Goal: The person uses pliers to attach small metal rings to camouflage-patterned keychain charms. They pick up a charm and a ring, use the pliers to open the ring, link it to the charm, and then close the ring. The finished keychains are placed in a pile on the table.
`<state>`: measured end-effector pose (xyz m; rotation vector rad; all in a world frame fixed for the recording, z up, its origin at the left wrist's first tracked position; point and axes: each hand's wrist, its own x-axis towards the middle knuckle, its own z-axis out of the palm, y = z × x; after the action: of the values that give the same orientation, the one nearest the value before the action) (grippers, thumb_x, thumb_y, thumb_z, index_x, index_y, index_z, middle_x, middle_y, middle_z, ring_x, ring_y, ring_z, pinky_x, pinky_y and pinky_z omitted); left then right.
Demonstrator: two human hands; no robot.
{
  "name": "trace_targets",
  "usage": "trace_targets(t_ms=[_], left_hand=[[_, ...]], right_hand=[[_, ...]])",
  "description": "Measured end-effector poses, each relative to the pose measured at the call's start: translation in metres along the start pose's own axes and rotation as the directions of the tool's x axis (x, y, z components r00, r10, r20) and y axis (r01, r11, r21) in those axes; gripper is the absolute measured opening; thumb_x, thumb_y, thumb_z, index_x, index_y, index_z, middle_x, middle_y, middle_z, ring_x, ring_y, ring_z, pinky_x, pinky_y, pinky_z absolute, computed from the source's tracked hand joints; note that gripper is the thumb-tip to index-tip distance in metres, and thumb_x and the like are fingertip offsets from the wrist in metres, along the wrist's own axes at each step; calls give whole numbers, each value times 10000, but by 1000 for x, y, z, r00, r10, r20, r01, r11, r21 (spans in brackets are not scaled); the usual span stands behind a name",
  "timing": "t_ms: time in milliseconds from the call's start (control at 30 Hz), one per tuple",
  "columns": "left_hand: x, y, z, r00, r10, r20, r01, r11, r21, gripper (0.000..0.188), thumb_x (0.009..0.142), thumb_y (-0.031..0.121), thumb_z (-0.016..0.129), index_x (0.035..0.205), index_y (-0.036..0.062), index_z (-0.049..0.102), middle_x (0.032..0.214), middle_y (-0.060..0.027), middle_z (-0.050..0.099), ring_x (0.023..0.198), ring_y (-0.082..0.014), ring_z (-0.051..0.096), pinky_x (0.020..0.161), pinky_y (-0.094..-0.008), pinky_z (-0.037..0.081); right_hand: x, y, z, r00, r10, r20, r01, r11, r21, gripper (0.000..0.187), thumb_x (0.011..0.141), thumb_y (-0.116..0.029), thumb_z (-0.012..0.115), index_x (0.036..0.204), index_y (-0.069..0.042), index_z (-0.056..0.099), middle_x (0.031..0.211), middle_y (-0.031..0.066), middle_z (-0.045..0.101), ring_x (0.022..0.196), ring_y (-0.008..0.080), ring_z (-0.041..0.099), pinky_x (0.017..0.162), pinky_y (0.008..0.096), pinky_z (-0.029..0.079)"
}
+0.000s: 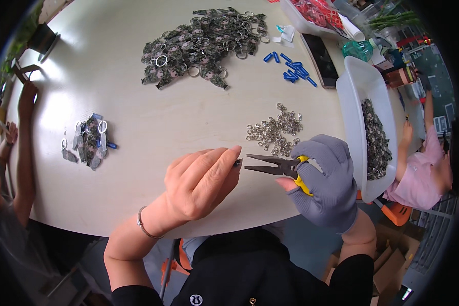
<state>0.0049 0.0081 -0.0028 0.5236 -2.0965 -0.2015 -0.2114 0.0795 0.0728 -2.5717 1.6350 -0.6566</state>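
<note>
My bare left hand (201,178) is closed in a pinch; a small dark piece (237,162) peeks out at the fingertips, the rest hidden by the fingers. My right hand (327,186), in a grey glove that leaves the thumb tip bare, is wrapped round needle-nose pliers (279,166) with yellow handles. The pliers' jaws are spread and point left at the dark piece, just short of it. Beyond the pliers lies a loose heap of small silver metal clasps (278,126). Off to the left is a small pile of camouflage-patterned keychains (91,140) with rings.
A large heap of camouflage keychains (199,46) covers the far middle of the table. Blue cylinders (296,70) lie near a phone (319,58). At right stands a white bin (353,127) of small camouflage pieces. Other people sit at both sides; one wears pink (421,171).
</note>
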Motion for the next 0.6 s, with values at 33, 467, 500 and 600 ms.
trace_targets(t_ms=[33, 467, 500, 600], left_hand=[[1, 0, -1, 1000, 10, -5, -10, 1000, 0, 393, 667, -64, 717, 1053, -82, 645, 799, -117, 647, 641, -200, 644, 521, -277, 506], [3, 0, -1, 991, 127, -29, -121, 981, 154, 331, 660, -78, 692, 990, -100, 671, 805, -126, 656, 622, -201, 641, 498, -253, 489], [3, 0, -2, 991, 128, -29, -122, 981, 152, 328, 663, -79, 693, 990, -100, 670, 807, -127, 658, 622, -201, 641, 497, -251, 488], [4, 0, -3, 990, 137, -29, -131, 981, 142, 321, 671, -79, 696, 991, -101, 670, 811, -131, 663, 621, -202, 641, 497, -246, 484]], right_hand=[[-1, -2, 1, 1000, 11, 0, -11, 1000, 20, 291, 627, -133, 818, 767, -5, 599, 952, 131, 590, 846, 323, 546, 744, 422, 442], [-9, -11, 19, 998, 49, -30, -45, 989, 138, 267, 642, -136, 791, 735, -42, 558, 842, 87, 553, 768, 279, 527, 679, 396, 400], [-10, -11, 21, 998, 40, -46, -33, 989, 144, 262, 653, -146, 782, 738, -54, 552, 833, 73, 541, 774, 267, 521, 686, 396, 389], [-10, -12, 21, 998, 27, -59, -20, 994, 109, 265, 649, -143, 782, 732, -46, 549, 823, 72, 538, 749, 263, 516, 654, 396, 383]])
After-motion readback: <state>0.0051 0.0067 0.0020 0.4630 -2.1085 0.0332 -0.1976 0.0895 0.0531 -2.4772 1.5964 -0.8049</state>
